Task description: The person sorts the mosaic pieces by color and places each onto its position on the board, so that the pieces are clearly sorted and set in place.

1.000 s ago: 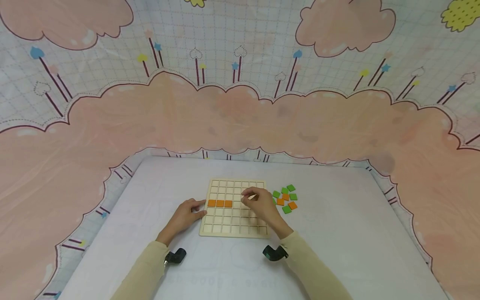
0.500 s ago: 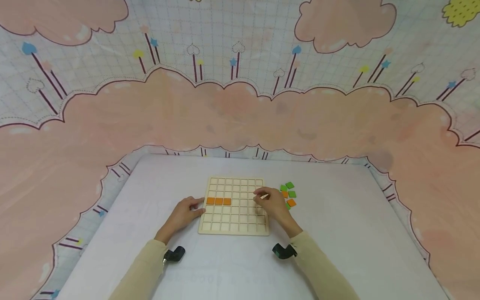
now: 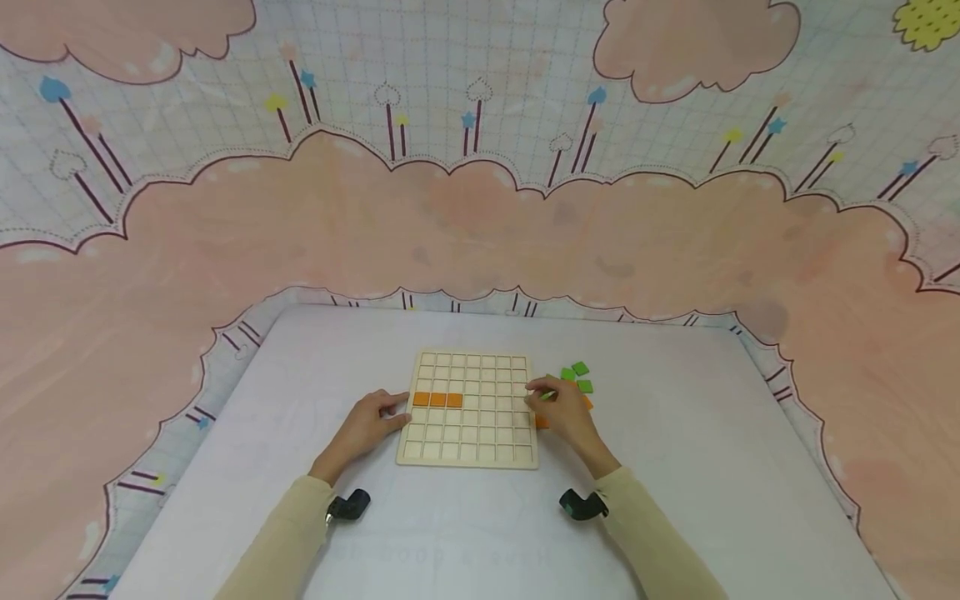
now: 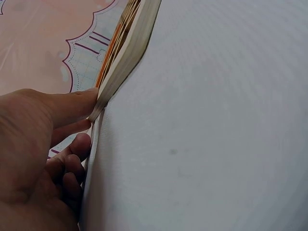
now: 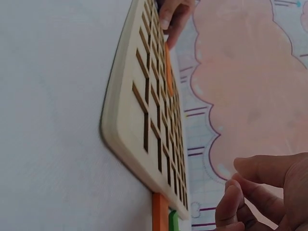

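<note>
A square wooden grid board [image 3: 471, 433] lies on the table, with three orange tiles [image 3: 438, 400] in a row from its left edge. My left hand [image 3: 367, 425] touches that edge with thumb and index finger; in the left wrist view the thumb [image 4: 72, 107] meets the board's side. My right hand [image 3: 567, 414] is at the board's right edge, over the loose tiles, its thumb and index fingertips close together. Nothing shows between those fingertips in the right wrist view. A green tile [image 3: 549, 395] shows in the gap of the right hand.
Several loose green tiles [image 3: 580, 368] lie to the right of the board, partly behind my right hand. An orange tile [image 3: 542, 422] lies close by the board's right edge. The white tablecloth [image 3: 712, 467] stretches around, with a patterned cloth [image 3: 480, 225] behind.
My right hand has moved right, from over the middle of the board to its right edge and the loose tiles. My left hand stays at the left edge.
</note>
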`<action>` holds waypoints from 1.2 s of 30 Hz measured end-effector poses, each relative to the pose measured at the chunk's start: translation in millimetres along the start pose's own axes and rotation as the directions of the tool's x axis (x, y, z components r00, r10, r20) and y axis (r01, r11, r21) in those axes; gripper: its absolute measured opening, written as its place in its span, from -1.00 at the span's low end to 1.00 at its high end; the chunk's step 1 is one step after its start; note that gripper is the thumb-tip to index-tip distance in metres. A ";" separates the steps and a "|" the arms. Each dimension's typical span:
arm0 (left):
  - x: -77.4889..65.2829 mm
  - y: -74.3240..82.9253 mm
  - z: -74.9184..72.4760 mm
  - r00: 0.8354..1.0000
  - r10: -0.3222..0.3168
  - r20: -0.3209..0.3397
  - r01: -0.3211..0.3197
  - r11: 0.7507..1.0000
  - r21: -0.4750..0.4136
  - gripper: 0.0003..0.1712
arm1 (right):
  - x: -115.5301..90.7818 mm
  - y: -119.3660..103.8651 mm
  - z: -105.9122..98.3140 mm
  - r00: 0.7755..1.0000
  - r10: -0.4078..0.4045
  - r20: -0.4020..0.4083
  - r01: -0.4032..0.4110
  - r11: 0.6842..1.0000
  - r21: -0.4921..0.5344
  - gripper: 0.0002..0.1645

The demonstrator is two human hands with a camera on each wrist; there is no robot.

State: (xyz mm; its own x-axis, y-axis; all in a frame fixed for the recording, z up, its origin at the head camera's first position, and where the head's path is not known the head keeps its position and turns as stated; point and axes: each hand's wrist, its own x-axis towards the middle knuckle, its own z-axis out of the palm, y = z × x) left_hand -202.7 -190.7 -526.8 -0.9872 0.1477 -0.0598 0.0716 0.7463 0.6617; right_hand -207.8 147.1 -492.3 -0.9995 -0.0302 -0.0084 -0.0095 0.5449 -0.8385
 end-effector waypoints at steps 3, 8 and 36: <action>0.6 0.0 -0.3 1.000 -0.003 -0.001 0.003 1.000 0.003 -0.45 | -1.1 5.1 -2.3 1.000 0.002 -0.010 -0.003 1.000 -0.028 -0.75; 0.0 0.2 -0.7 1.000 -0.005 0.000 0.005 1.000 0.004 -0.44 | -4.7 11.7 -5.6 0.999 0.019 -0.034 -0.021 0.998 -0.061 -0.76; -2.8 3.1 -0.9 1.000 -0.009 -0.003 0.009 1.000 -0.003 -0.45 | -15.2 38.2 -16.0 0.995 0.097 0.030 -0.091 0.980 -0.177 -0.76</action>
State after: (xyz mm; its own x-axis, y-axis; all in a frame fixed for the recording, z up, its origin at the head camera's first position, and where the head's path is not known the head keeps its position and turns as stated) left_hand -199.8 -189.4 -523.9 -0.9883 0.1387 -0.0634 0.0622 0.7458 0.6632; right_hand -193.4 181.8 -515.4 -0.9944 -0.0021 -0.1061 0.0759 0.6847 -0.7249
